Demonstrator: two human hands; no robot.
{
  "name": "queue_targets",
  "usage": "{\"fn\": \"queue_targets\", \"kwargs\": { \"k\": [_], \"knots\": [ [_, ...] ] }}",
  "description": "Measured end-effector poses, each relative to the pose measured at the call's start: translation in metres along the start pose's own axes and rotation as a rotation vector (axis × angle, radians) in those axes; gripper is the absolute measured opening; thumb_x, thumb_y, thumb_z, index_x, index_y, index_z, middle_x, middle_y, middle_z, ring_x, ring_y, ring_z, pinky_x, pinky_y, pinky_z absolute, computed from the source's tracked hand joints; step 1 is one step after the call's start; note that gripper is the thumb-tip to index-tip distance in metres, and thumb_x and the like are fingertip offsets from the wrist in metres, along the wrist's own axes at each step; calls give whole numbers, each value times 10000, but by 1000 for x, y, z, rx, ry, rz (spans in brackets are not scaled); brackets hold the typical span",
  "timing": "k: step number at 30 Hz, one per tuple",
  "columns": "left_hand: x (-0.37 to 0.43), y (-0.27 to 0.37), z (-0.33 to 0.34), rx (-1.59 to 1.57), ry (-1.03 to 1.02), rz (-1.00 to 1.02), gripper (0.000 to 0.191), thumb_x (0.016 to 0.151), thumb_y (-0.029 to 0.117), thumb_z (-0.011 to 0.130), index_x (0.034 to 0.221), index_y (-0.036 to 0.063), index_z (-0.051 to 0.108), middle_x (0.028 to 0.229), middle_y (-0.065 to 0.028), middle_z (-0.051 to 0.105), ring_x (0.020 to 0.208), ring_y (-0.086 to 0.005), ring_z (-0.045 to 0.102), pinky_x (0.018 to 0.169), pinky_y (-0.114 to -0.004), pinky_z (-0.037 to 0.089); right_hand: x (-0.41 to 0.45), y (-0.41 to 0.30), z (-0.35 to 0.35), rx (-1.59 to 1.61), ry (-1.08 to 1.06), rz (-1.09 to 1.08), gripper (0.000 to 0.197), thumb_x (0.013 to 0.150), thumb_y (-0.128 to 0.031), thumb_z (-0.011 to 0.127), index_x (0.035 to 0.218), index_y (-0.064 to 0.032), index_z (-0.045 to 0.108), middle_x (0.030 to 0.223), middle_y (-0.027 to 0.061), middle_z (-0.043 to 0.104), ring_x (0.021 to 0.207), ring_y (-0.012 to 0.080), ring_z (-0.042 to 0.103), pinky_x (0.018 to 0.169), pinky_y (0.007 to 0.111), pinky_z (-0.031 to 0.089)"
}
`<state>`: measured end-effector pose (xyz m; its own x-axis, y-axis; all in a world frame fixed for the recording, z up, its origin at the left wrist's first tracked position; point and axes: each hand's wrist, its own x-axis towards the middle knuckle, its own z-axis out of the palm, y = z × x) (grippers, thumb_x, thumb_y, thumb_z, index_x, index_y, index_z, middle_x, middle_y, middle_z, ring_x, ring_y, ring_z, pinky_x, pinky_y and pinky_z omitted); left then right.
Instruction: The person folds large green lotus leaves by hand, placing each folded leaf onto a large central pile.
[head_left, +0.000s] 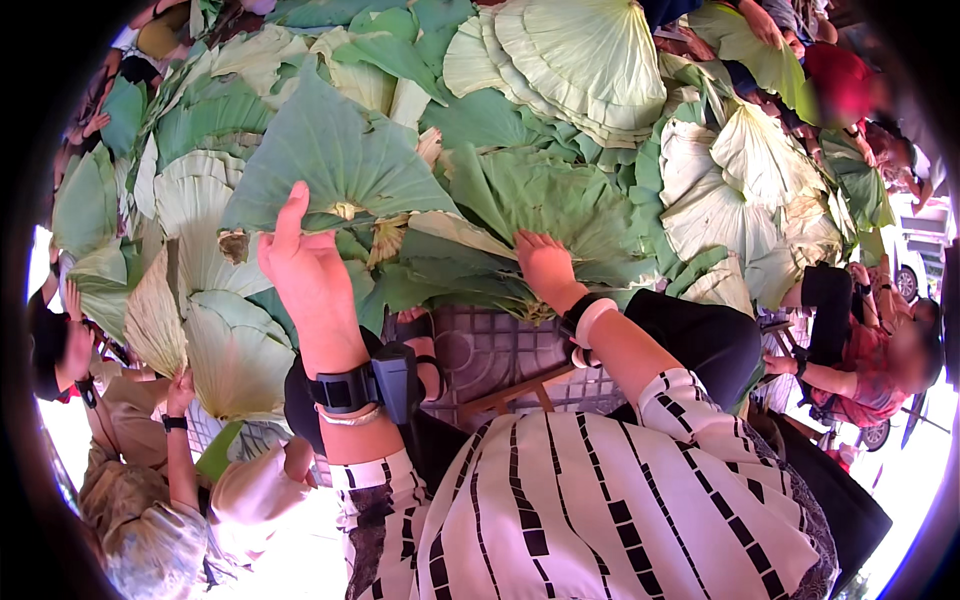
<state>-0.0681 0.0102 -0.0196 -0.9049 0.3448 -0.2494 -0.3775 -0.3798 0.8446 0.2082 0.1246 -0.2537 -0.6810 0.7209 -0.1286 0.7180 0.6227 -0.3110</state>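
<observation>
My left hand (304, 270) grips a folded green lotus leaf (341, 154) by its lower edge, thumb upright against it. The leaf stands tilted up over the pile, its fan of veins spreading away from me. My right hand (546, 271) lies on the near edge of another green lotus leaf (559, 199), with its thumb hidden. Whether the right fingers pinch that leaf or only rest on it is unclear. Under both hands is a layered stack of darker leaves (450, 277), with dry brown stem ends towards me.
Pale folded leaves in fanned stacks (577, 67) lie at the back and on the right (742, 180). Other people sit around the pile; a co-worker's hand (180, 394) holds a leaf at left. A wooden stool (517, 394) stands on the paved floor (487, 345) below me.
</observation>
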Motion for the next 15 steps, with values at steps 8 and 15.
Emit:
{"fn": "queue_targets", "kwargs": {
  "k": [8, 15],
  "knots": [
    [3, -3, -8, 31, -12, -6, 278, 820, 74, 752, 1037, -28, 611, 1007, -74, 600, 907, -188, 606, 850, -366, 491, -13, -13, 3, 91, -31, -73, 426, 974, -371, 545, 1282, -82, 596, 1306, 115, 609, 1238, 316, 541, 1015, 479, 416],
    [-2, -5, 0, -13, -39, 9, 254, 834, 38, 735, 1047, 7, 601, 1039, -76, 621, 951, -197, 623, 904, -405, 507, -15, 25, -10, 28, -189, 195, 465, 1000, -474, 421, 1197, -120, 649, 1244, 108, 627, 1208, 367, 544, 999, 545, 404]
  ]
}}
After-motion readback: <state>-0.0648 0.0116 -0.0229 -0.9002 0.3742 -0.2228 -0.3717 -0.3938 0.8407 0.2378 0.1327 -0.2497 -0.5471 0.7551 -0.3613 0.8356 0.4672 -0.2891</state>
